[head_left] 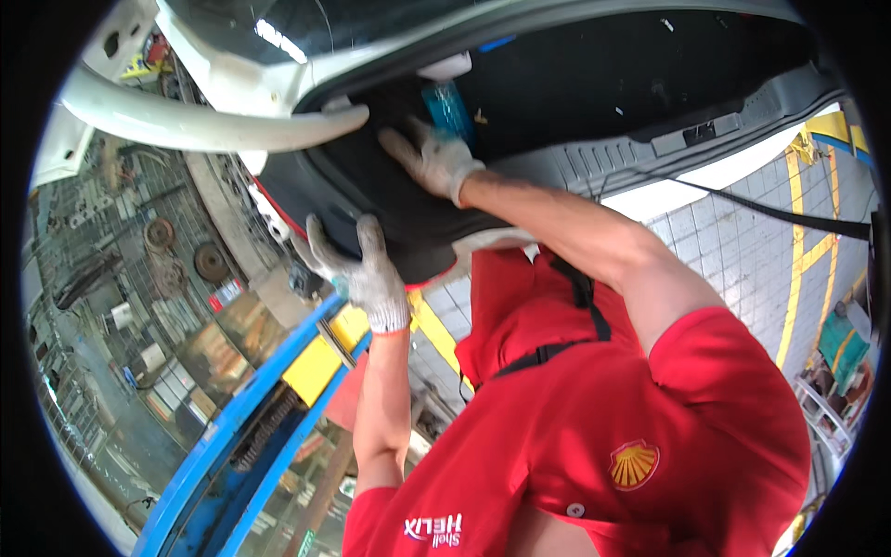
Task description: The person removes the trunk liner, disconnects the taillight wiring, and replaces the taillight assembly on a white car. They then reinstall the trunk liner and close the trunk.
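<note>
A black trim panel point(339, 186) lines the left side of an open car trunk. Spread across its lower outer edge, beside the red tail lamp edge, are the stretched fingers of my left hand point(368, 278) in a whitish knit work glove. My right hand point(434, 162), gloved alike, reaches into the trunk and lies against the panel's inner side with fingers extended. Just beyond it is a translucent blue bottle point(448, 110). Neither hand appears to grasp a loose thing, though the right fingertips are partly lost against the dark lining.
A white curved car body part point(213, 125) juts in from the left above the panel. The grey trunk sill point(603, 153) runs to the right, with a black strap point(780, 212) beside it. Below left stands a blue lift beam point(232, 427); metal parts lie on the tiled floor.
</note>
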{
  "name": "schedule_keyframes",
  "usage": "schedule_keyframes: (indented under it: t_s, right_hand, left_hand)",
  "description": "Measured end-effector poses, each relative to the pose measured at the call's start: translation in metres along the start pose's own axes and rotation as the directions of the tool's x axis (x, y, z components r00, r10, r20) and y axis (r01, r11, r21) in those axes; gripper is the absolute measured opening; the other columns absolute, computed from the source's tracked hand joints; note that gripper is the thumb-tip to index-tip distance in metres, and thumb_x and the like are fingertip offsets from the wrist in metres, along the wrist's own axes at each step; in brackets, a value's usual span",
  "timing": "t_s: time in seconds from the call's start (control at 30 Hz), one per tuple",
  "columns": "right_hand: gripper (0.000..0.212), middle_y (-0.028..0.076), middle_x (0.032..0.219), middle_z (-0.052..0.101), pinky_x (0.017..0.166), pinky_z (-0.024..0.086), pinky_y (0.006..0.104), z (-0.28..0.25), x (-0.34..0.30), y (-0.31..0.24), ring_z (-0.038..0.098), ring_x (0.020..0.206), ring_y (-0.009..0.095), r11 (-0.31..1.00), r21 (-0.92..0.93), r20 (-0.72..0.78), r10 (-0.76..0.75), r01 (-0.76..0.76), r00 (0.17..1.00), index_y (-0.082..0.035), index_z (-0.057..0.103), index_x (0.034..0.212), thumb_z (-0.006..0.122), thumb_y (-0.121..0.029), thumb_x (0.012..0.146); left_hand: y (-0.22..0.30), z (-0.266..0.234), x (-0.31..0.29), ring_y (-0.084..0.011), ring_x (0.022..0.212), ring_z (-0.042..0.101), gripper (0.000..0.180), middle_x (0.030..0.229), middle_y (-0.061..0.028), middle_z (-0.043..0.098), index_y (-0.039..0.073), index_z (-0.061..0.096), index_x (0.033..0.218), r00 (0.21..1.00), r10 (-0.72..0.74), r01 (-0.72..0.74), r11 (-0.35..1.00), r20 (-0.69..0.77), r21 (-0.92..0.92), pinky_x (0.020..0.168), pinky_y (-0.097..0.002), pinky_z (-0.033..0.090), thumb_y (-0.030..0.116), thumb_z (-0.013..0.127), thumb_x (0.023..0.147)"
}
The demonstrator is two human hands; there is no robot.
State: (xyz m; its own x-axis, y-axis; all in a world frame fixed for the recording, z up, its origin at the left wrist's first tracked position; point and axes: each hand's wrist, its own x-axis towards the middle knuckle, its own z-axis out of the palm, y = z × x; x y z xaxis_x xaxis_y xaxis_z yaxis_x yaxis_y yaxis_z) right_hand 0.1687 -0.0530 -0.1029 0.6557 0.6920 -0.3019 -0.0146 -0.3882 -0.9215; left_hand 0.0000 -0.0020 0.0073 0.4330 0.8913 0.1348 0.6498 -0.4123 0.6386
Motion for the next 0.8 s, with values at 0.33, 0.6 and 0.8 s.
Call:
schedule_keyframes:
  t_s: [0.33, 0.6, 0.8]
  right_hand:
    - [0.080, 0.028, 0.159, 0.058, 0.123, 0.045, 0.0494, 0.006, -0.031, 0.008, 0.053, 0.148, 0.047, 0.984, 0.050, -0.163, -0.162, 0.172, 0.973, -0.007, 0.046, 0.167, 0.052, -0.064, 0.111]
    - [0.074, 0.030, 0.151, 0.063, 0.118, 0.049, 0.0487, 0.003, -0.004, -0.004, 0.060, 0.140, 0.047, 0.995, 0.068, -0.017, -0.071, 0.072, 0.997, -0.004, 0.055, 0.157, 0.047, -0.063, 0.114]
    - [0.073, 0.029, 0.156, 0.062, 0.123, 0.045, 0.0447, 0.020, -0.006, 0.022, 0.058, 0.148, 0.039, 0.991, 0.121, -0.085, -0.050, 0.060, 0.995, -0.005, 0.060, 0.156, 0.044, -0.063, 0.115]
  left_hand:
    - [-0.016, -0.015, 0.012, -0.0450, 0.168, 0.018, 0.077, 0.181, -0.0276, 0.016, 0.007, 0.046, 0.167, 0.988, 0.112, -0.110, 0.994, 0.111, -0.028, 0.135, -0.0595, 0.020, 0.049, 0.072, 0.107]
    - [-0.020, -0.005, 0.009, -0.0406, 0.163, 0.030, 0.063, 0.179, -0.0246, 0.024, 0.001, 0.056, 0.158, 0.994, 0.091, -0.081, 0.983, 0.056, -0.163, 0.133, -0.0538, 0.027, 0.043, 0.068, 0.111]
    - [-0.024, 0.000, 0.013, -0.0346, 0.161, 0.032, 0.058, 0.177, -0.0222, 0.027, 0.003, 0.059, 0.155, 0.997, -0.012, 0.038, 0.934, 0.075, -0.356, 0.129, -0.0522, 0.036, 0.036, 0.070, 0.109]
